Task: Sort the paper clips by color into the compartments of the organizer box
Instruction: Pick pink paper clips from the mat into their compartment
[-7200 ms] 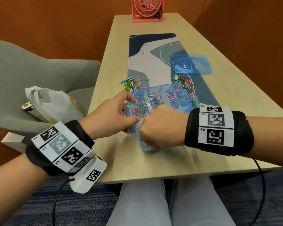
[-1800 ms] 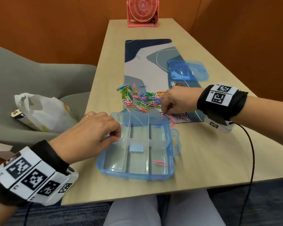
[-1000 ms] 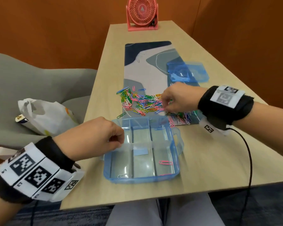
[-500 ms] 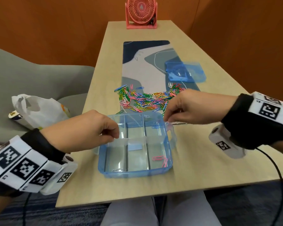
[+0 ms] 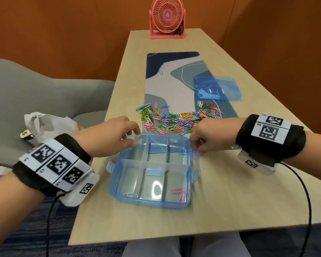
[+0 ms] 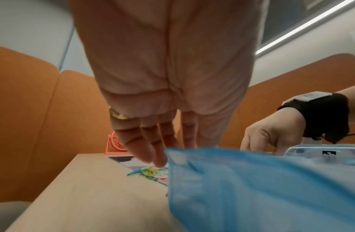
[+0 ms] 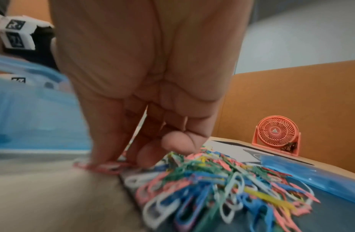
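On the wooden table (image 5: 220,197), seen from the head camera, the blue organizer box (image 5: 152,200) sits near the front edge with pink paper clips (image 5: 178,191) in its near right compartment. Behind it, the mixed pile of paper clips (image 5: 176,120) is spread across the patterned mat (image 5: 174,86), where the blue lid (image 5: 218,88) also lies (a pink fan (image 5: 167,17) stands at the far end). The left hand (image 5: 112,138) is at the box's far left corner, fingers bent. The right hand (image 5: 209,138) is at the far right corner, fingertips drawn together.

From the left wrist, the left hand (image 6: 164,87) has its fingers (image 6: 147,150) hanging loosely straight just behind the box's blurred wall (image 6: 262,188); they grip nothing.

From the right wrist, the right hand (image 7: 145,78) pinches pink clips (image 7: 101,167) between thumb and fingertips, low over the table at the pile's (image 7: 222,185) edge.
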The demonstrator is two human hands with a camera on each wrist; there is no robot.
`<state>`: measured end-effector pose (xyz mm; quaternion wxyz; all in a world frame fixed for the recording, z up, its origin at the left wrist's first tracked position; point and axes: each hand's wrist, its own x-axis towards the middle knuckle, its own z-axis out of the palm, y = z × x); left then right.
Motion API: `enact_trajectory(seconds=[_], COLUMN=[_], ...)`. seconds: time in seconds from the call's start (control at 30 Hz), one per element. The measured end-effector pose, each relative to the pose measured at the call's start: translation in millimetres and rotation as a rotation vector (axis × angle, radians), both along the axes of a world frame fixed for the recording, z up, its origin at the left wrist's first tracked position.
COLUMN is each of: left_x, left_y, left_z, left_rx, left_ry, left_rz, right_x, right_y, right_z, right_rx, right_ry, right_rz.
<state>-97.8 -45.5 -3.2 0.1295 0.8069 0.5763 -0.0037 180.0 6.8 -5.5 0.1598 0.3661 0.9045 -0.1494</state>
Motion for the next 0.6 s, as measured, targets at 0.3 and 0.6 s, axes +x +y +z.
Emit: enact_trajectory(seconds=[0.3,0.6], left_x=[4.9,6.2], left_y=[-1.0,25.6], left_z=[6.6,-4.2], left_rx=[-0.146,-0.088], left_ry=[-0.163,-0.024], left_rz=[0.060,-0.044], right_x=[-21.4,-14.9], right_y=[28.7,33.6], right_z=[8.1,2.9], right_rx=[0.190,0.200], right_ry=[0.067,0.034], right_rz=[-0.039,-0.067])
